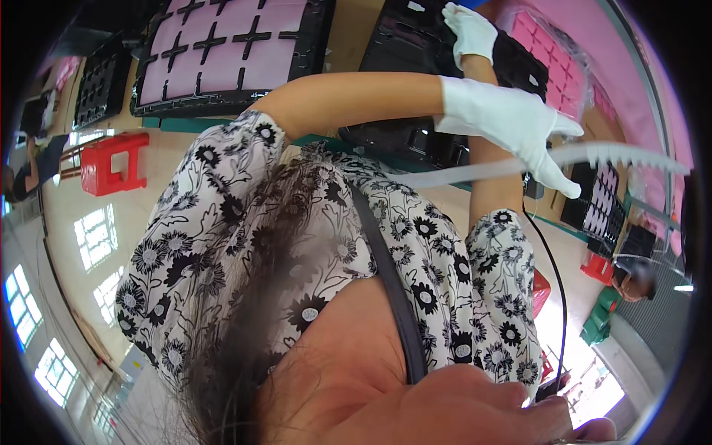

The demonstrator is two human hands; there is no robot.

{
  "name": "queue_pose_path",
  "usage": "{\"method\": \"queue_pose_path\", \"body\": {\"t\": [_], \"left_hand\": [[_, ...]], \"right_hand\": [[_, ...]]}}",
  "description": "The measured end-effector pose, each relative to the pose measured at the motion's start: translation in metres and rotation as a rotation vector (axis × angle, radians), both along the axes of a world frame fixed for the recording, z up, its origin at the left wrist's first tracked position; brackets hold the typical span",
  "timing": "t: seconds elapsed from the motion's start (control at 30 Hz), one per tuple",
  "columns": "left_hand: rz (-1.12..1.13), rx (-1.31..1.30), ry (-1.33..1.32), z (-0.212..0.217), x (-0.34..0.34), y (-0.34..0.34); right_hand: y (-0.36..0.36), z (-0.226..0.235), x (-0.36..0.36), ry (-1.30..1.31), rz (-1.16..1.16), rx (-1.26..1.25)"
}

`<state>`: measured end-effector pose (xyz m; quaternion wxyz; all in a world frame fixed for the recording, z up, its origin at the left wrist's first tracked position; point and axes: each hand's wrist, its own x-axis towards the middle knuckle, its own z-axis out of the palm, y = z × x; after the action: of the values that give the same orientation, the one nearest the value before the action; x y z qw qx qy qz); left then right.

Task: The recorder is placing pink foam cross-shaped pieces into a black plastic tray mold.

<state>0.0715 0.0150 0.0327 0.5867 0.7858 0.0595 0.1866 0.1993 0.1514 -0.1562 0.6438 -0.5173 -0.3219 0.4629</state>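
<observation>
Workshop floor, pale and glossy point(96, 297), throws back window light, with a long bench across the top of the view.

A left hand in a white cotton glove point(512, 122) sits at about 2 o'clock. Its fingers point(558, 174) curl loosely about a long whitish translucent plastic strip with a toothed edge point(623, 154), forefinger stretched along it and thumb lifted clear. The strip runs from mid-picture out to 3 o'clock. It is gripped partway along, I would say so that the floppy length stays level. That arm reaches across from the flower-printed black-and-white shirt point(222, 215).

The right hand, gloved the same point(471, 31), lies at 1 o'clock on a stack of black moulded plastic trays point(404, 137), fingers together; whether it grips or only steadies I cannot tell.

Beyond it, at 1 o'clock, stands a pink gridded tray in clear film point(556, 63). At 11 o'clock lies a broad black frame filled with pale pink sheets point(222, 52), laid flat within arm's reach.

A thin black cable point(558, 289) hangs down at 4 o'clock. A red plastic stool point(111, 163) stands on the floor at 9 o'clock, and a green crate point(597, 322) at 4.

A bare hand point(475, 404) sits close against the lens at 6 o'clock; whose it is I cannot tell. Other workers sit far off at both edges.
</observation>
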Motion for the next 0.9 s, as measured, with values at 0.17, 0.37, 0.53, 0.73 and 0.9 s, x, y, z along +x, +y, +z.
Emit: {"method": "queue_pose_path", "body": {"t": [0.17,0.37,0.53,0.73,0.9], "left_hand": [[-0.259,-0.588,0.051,-0.017,0.028,0.004],[-0.259,-0.648,0.064,0.002,0.017,0.007],[-0.464,-0.821,0.116,0.013,0.011,-0.002],[-0.314,-0.647,0.206,0.004,0.039,-0.017],[0.101,-0.307,0.006,-0.024,0.030,-0.017]], "right_hand": [[-0.021,0.030,-0.035,-0.173,0.011,-0.080],[-0.035,0.041,-0.060,-0.267,-0.012,-0.065],[-0.044,0.036,-0.056,-0.054,-0.090,0.050],[-0.128,0.036,0.045,0.620,0.158,0.165],[-0.248,0.095,0.066,0.108,-0.369,0.133]]}}
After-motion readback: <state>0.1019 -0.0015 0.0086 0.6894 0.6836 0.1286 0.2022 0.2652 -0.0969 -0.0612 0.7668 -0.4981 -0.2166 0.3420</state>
